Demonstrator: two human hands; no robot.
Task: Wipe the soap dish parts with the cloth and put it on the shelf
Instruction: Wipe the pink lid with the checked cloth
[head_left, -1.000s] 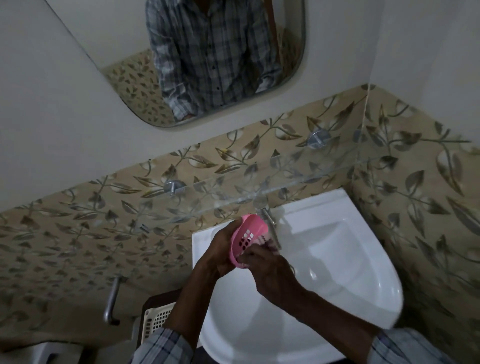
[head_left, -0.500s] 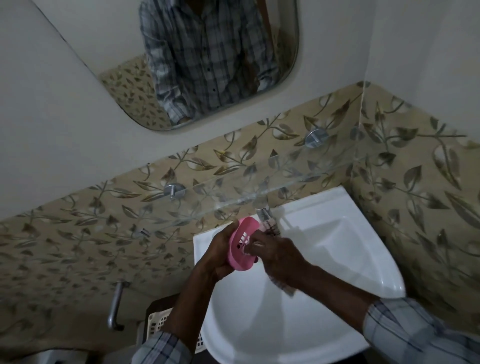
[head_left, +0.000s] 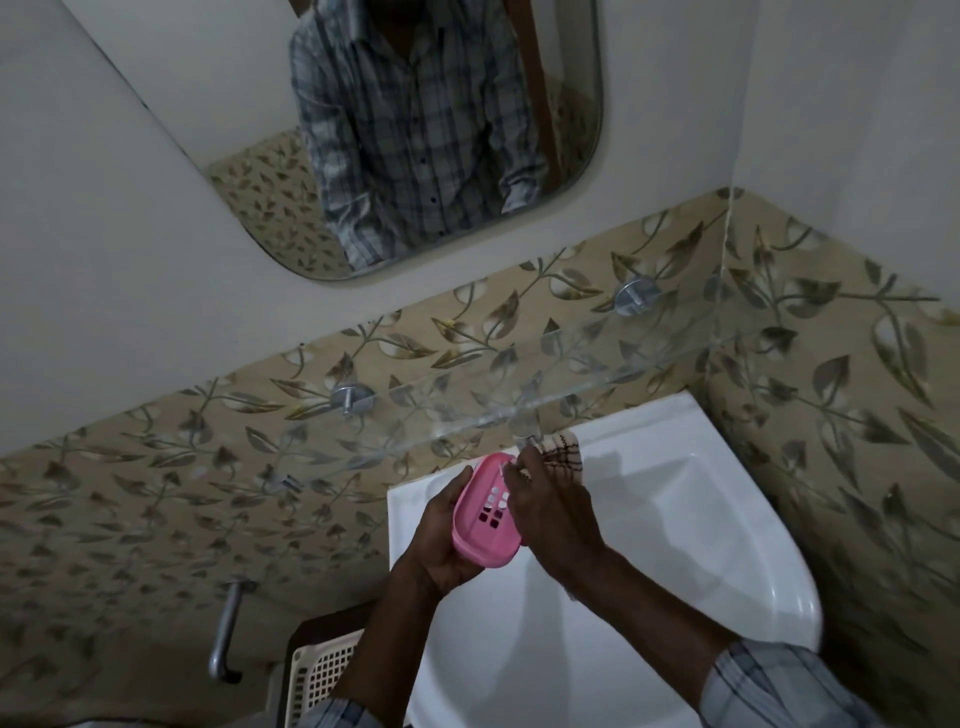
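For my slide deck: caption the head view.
Left hand holds a pink soap dish over the sink; right hand presses a checked cloth to it.

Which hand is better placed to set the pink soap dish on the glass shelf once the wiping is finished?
Left, probably. The left hand grips the pink soap dish just below the glass shelf. The right hand is occupied holding the checked cloth against the dish.

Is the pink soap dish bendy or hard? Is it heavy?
Probably hard: the pink soap dish holds its oval shape while gripped by the left hand. Likely light: it looks like thin plastic with drain holes, held up one-handed.
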